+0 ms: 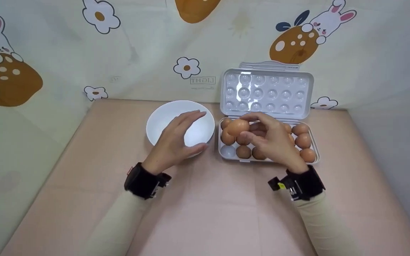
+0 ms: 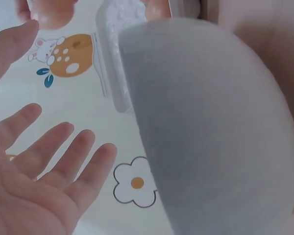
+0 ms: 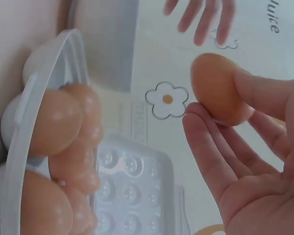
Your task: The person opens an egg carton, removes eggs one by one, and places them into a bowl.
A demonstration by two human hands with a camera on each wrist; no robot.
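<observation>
A brown egg (image 3: 218, 88) is pinched between the thumb and fingers of my right hand (image 1: 271, 140), held up above the egg carton (image 1: 227, 152). In the right wrist view the egg hangs clear of the other eggs. My left hand (image 1: 173, 138) hovers over the white bowl (image 1: 160, 119) with its fingers spread and nothing in them; the left wrist view shows its palm (image 2: 24, 196) beside the bowl's outer wall (image 2: 215, 122). Several brown eggs (image 1: 303, 141) sit in the carton, partly hidden by my right hand. The front left cup of the carton holds no egg.
The carton's clear dimpled lid (image 1: 267, 92) stands open, leaning back toward the printed backdrop (image 1: 148, 53). Bowl and carton are side by side near the back edge of the pinkish table (image 1: 205, 213), with a narrow gap between them.
</observation>
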